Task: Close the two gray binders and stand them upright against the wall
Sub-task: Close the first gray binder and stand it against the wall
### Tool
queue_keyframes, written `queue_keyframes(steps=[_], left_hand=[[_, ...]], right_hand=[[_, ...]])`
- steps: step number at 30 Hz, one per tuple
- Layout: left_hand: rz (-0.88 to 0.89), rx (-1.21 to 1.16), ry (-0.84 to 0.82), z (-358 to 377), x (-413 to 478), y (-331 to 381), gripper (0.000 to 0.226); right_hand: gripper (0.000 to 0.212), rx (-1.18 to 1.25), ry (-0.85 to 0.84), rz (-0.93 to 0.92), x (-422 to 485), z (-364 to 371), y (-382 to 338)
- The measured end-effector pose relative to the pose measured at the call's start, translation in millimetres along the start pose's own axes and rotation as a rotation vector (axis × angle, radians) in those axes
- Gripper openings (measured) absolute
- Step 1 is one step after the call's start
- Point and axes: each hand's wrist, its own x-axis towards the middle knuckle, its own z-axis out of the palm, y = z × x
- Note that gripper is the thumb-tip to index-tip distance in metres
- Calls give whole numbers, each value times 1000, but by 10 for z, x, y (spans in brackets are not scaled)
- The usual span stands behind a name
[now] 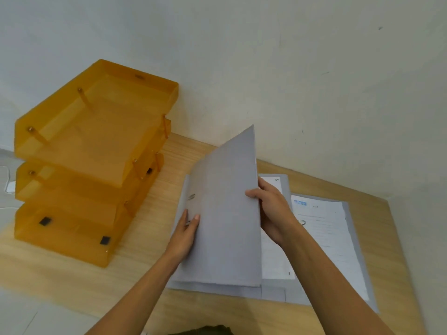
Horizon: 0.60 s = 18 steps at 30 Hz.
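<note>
A gray binder (pixel 225 213) lies on the wooden table with its cover lifted about halfway up. My right hand (pixel 273 211) grips the cover's right edge, thumb on the outside. My left hand (pixel 186 235) rests flat against the cover's left part, partly hidden behind it. A second gray binder (pixel 350 250) lies open flat to the right, partly under the first. Its white printed pages (pixel 326 228) face up. The white wall (pixel 290 68) rises just behind the table.
A stack of three orange translucent letter trays (pixel 92 160) stands at the left of the wooden table (pixel 72 274), against the wall. A white cable (pixel 7 180) lies off the table's far left. The table's right edge runs diagonally past the open binder.
</note>
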Motion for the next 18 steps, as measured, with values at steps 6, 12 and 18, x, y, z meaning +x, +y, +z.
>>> queue_keyframes(steps=[6,12,18], left_hand=[[-33,21,123,99,20,-84,88],[-91,43,33,238,-54,-205,71],[-54,51,111,254,-117,-224,58]], right_hand=[[41,-465,364,-34,72,-626,372],[70,-597,446,96,148,-1213,763],[93,-760,292,116,136,-1222,1114]])
